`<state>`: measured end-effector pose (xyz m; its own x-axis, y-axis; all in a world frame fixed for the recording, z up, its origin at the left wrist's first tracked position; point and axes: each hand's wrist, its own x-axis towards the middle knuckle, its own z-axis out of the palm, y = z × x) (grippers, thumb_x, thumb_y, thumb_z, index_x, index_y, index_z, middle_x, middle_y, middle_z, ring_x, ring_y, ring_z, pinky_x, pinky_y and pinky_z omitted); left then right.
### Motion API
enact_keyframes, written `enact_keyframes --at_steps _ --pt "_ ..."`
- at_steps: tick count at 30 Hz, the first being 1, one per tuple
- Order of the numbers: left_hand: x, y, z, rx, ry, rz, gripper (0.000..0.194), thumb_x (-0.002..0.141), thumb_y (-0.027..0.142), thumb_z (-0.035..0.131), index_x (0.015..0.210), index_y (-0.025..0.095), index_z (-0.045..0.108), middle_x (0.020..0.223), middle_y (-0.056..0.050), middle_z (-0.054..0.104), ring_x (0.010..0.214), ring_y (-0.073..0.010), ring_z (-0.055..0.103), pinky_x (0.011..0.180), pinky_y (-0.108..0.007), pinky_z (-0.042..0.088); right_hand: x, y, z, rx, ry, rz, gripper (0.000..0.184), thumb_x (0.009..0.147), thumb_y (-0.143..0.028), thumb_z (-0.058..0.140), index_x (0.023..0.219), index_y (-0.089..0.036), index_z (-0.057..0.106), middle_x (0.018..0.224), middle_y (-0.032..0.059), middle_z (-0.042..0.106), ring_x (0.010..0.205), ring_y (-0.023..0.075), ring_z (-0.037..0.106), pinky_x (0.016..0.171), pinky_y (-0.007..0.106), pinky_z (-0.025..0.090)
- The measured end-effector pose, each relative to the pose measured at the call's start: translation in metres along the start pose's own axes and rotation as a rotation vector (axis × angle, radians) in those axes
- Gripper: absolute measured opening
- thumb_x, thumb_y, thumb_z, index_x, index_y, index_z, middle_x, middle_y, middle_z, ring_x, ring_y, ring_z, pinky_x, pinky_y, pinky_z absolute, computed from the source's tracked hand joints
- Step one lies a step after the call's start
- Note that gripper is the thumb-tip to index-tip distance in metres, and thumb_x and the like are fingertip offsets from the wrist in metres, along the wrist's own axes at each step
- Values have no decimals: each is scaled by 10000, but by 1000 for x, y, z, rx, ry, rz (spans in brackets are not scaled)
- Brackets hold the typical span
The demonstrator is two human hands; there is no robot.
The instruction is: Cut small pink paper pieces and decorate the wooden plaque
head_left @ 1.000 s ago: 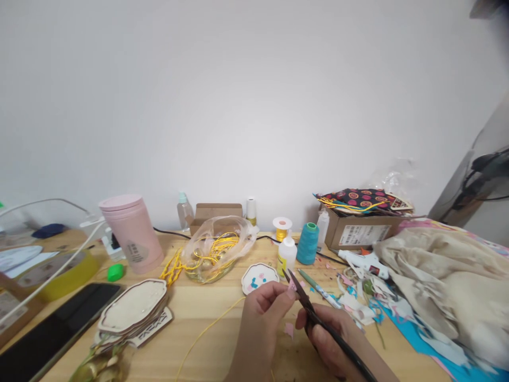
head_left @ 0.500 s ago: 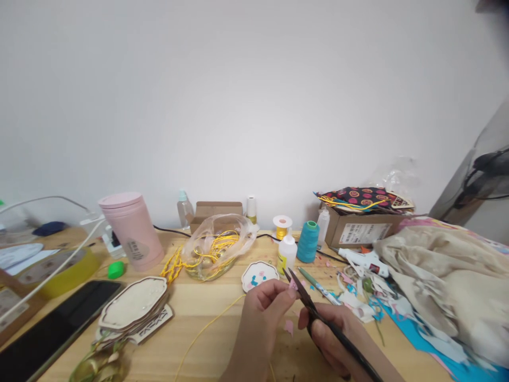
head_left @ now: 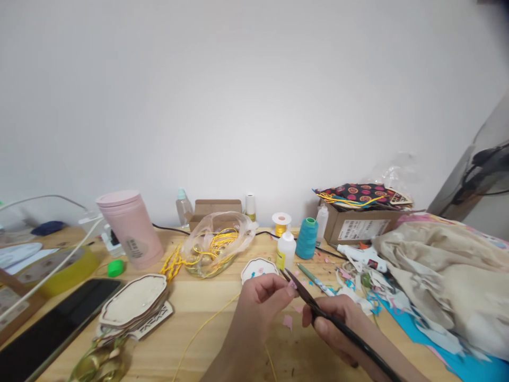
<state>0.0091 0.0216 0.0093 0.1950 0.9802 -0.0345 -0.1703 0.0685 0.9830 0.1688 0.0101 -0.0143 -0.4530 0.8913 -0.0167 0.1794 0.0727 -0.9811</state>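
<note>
My left hand (head_left: 264, 302) pinches a small pink paper piece (head_left: 293, 285) between thumb and fingers. In my right hand (head_left: 338, 323) are dark scissors (head_left: 308, 297), their blades pointing up and left beside the pink piece. The blade tips stand slightly apart. Just beyond my left hand lies a white scalloped plaque (head_left: 259, 267) with small blue and pink bits on it, partly hidden by the fingers. A pink scrap (head_left: 288, 321) rests on the table between my forearms.
A glue bottle (head_left: 286, 252), teal thread cone (head_left: 307, 239) and pen (head_left: 315, 279) stand or lie beyond my hands. Paper scraps (head_left: 360, 300) and cloth (head_left: 433, 276) cover the right. Left are stacked plaques (head_left: 133, 300), a phone (head_left: 55, 329), a pink tumbler (head_left: 131, 231) and bagged yellow cords (head_left: 222, 244).
Both hands have shifted slightly, the scissors tilting lower with their tips still by the pink piece. My left hand now covers more of the white plaque. The view has moved a little.
</note>
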Motion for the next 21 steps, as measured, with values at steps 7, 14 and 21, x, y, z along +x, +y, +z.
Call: enact_keyframes --at_steps 7,14,21 --pt "0 3 -6 45 -53 -14 132 650 256 647 564 155 644 579 10 602 653 -123 529 645 -217 416 -2 -9 -5 -15 -43 -29 507 675 -638 512 680 -133 552 433 -90 309 308 24 212 284 186 109" --pt "1 6 -9 41 -93 -37 123 659 246 650 566 165 653 585 8 625 697 -134 547 664 -219 413 -3 -17 -5 -21 -68 -29 499 664 -636 522 665 -137 533 441 -96 289 323 26 187 289 191 99" --pt "2 7 -11 43 -100 -55 113 625 238 665 550 154 654 565 5 632 566 -113 520 584 -225 414 -3 -16 -6 -6 -106 -35 502 669 -639 512 661 -138 524 429 -101 269 325 28 184 296 194 95"
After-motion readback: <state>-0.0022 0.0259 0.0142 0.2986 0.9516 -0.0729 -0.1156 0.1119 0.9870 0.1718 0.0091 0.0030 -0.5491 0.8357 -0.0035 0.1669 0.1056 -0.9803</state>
